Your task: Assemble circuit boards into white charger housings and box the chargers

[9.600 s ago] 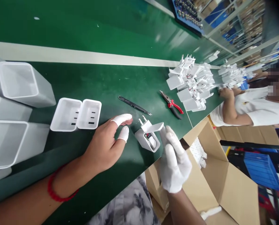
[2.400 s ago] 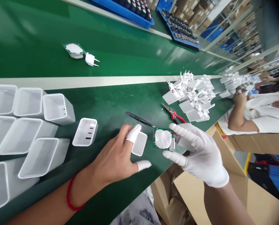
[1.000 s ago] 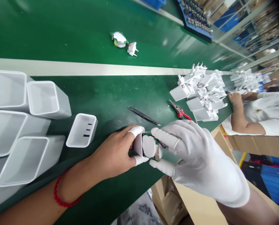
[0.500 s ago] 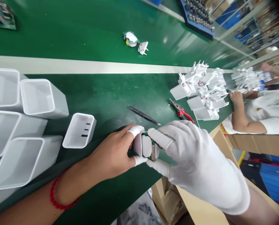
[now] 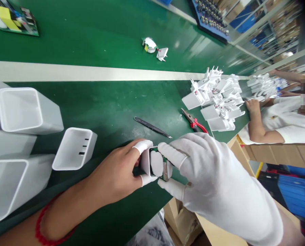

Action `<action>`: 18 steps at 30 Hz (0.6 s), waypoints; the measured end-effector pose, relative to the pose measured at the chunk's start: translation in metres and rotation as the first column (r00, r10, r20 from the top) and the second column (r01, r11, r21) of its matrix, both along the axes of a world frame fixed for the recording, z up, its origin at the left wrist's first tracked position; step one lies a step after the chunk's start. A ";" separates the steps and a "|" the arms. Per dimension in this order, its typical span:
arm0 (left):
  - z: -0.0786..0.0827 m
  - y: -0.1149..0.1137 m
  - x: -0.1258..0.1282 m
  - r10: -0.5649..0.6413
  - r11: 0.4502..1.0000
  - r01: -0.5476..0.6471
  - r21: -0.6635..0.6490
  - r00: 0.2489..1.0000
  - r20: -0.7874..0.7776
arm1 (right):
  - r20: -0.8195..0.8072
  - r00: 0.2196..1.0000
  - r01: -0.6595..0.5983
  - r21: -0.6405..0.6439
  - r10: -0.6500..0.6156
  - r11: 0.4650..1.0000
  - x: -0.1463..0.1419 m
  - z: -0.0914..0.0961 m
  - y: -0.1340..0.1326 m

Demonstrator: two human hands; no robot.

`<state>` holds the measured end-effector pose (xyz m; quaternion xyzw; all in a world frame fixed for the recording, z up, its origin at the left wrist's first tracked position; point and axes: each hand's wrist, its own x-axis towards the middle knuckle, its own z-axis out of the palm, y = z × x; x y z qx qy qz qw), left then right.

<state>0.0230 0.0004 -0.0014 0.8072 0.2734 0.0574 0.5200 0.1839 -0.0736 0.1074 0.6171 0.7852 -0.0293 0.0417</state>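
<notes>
My left hand, with white covers on its thumb and a finger, is closed around a small white plastic housing. A circuit board assembly with a whitish pad and green board edges sits partly in the housing's open end. My right hand, in a white glove, pinches the assembly's outer part between thumb and fingers. Beyond the hands lie black tweezers and red-handled pliers. How deep the board sits inside is hidden.
White open housings stand at the left, with a smaller slotted one beside them. A pile of white plug parts lies at the right, near a co-worker's arm. A plug with a board rests farther back.
The view has shifted slightly, so the housings at the left appear farther left. Both hands keep nearly the same hold on the housing and board assembly.
</notes>
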 end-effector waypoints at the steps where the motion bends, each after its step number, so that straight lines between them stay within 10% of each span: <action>1: 0.000 0.000 0.000 0.002 1.000 -0.002 -0.003 1.000 -0.002 | 0.001 1.000 0.000 0.005 0.000 1.000 0.000 -0.001 0.001; 18: 0.001 0.001 0.001 0.005 1.000 -0.005 -0.025 1.000 -0.022 | -0.042 0.999 0.026 -0.026 -0.027 0.999 0.003 -0.003 -0.004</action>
